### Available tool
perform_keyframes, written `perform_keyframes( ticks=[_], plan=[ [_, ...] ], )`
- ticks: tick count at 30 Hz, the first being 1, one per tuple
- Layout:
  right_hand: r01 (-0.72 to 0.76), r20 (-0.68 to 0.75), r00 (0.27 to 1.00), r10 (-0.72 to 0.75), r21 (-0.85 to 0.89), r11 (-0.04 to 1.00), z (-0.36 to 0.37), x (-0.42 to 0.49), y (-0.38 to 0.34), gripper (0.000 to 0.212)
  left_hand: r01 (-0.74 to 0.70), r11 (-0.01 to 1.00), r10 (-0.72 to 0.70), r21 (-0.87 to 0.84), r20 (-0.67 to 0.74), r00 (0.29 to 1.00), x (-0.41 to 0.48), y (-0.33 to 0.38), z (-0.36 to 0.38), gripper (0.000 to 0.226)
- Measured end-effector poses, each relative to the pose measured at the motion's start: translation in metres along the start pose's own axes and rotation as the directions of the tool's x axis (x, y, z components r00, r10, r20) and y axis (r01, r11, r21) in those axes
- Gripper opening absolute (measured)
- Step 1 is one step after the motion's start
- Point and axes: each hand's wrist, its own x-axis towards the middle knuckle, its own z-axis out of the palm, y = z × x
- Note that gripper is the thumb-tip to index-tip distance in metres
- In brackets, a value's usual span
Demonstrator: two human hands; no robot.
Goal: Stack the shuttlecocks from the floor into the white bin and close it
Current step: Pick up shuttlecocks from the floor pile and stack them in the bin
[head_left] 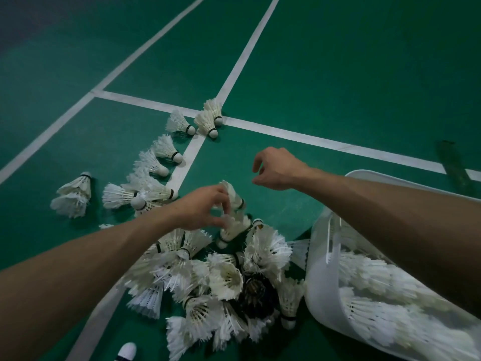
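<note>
With left hand point(205, 208) pinching a shuttlecock point(233, 194) by the feathers, right hand point(276, 169) loose and empty, go gentle and nest it cork-first into the bin point(320, 282).

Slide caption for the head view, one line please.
The left hand pinches a shuttlecock above the floor pile while the empty right hand hovers near the part-filled white bin.

Heap of shuttlecocks point(223, 280) on floor point(338, 74), just left of bin point(320, 295); stacked rows point(377, 311) in bin. Behind heap, strays point(166, 149) trail left and back to court line point(273, 131).
</note>
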Motion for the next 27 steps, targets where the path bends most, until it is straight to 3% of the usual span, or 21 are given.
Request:
perform_keyframes(
  ticks=[6, 11, 18, 27],
  plan=[
    [0.12, -0.062, 0.991, -0.117, 0.046, 0.992, -0.01, -0.012, -0.007, 0.04, 0.161, 0.923, -0.273, -0.351, -0.301, 0.914, -0.004, 0.007, -0.035, 0.02],
    [0.235, -0.188, 0.96, -0.208, 0.131, 0.963, -0.022, -0.027, -0.013, 0.059, 0.125, 0.81, -0.366, -0.573, -0.328, 0.871, 0.003, 0.032, -0.056, 0.014],
    [0.217, -0.322, 0.933, -0.164, 0.136, 0.967, -0.044, -0.058, -0.001, 0.051, 0.064, 0.829, -0.308, -0.556, -0.357, 0.882, 0.011, 0.08, -0.066, 0.019],
    [0.133, -0.365, 0.926, -0.091, 0.093, 0.987, -0.075, -0.133, 0.037, 0.037, -0.078, 0.935, -0.091, -0.347, -0.445, 0.891, 0.013, 0.159, -0.061, 0.031]
  ],
)
